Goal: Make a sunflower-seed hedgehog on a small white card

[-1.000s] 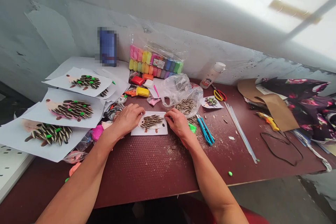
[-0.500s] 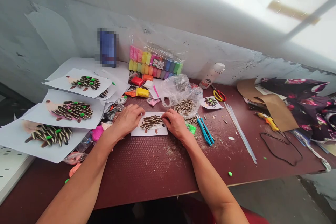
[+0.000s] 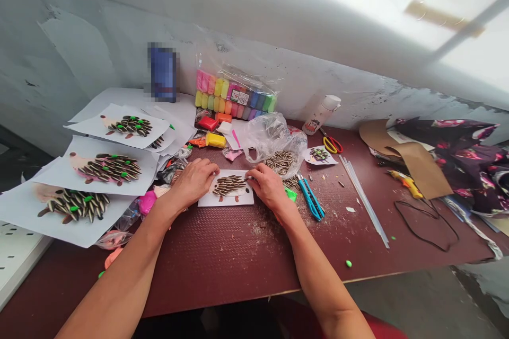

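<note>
Hedgehog card [image 3: 225, 199] — btwn L [image 3: 194, 180] & R hands [image 3: 267, 184], flat

A dark red textured table [image 3: 222, 254] stands against a pale, stained wall [image 3: 318, 74]; the floor [image 3: 413, 296] is grey.

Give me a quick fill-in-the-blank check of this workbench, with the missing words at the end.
The left hand touches a white card whose hedgehog has spines made of ____. The scissors have one yellow handle and one ____ handle. The oval blob near the front edge of the table is ____ in colour.
Missing words: seeds; red; green.
</note>
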{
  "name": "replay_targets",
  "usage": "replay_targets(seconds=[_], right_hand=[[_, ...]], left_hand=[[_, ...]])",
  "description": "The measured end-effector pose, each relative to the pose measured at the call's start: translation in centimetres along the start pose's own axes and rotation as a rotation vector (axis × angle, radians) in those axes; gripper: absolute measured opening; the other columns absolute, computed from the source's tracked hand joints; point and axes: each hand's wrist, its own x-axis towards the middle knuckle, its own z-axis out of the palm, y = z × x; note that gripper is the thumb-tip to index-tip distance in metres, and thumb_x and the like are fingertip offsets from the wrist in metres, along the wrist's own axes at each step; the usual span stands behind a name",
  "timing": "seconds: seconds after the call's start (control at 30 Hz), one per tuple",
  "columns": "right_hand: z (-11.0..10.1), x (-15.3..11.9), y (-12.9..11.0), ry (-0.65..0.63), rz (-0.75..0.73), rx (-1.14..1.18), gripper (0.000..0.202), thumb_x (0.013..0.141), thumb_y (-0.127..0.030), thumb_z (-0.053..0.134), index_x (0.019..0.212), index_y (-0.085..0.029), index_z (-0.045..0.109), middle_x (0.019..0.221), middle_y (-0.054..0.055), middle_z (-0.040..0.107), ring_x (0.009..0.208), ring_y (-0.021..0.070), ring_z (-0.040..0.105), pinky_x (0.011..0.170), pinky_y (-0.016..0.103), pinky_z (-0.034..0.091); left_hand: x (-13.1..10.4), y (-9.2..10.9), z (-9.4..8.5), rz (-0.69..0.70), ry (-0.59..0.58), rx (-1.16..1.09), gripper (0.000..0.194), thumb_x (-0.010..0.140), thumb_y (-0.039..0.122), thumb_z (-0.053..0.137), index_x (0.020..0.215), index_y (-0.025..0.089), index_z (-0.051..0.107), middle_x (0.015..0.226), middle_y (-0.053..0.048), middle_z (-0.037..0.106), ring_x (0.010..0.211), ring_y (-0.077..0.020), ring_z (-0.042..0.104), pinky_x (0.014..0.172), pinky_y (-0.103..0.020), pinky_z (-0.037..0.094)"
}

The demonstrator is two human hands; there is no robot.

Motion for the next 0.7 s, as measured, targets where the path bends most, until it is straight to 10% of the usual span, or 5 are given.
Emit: replay_targets(seconds=[0.7], right_hand=[[0.8, 0.0, 0.8, 0.090, 0.054, 0.342, 0.019, 0.093, -0.011, 0.061, 0.096, -0.023, 0.077, 0.092, 0.003, 0.073, 0.082, 0.0160, 0.066, 0.078, 0.027, 0.048]], left_hand=[[0.0, 0.0, 0.0, 0.019, 0.013, 0.023, 0.024, 0.094, 0.018, 0.049, 0.097, 0.021, 0.073, 0.094, -0.009, 0.067, 0.092, -0.0259, 0.059, 0.082, -0.039, 0.048]])
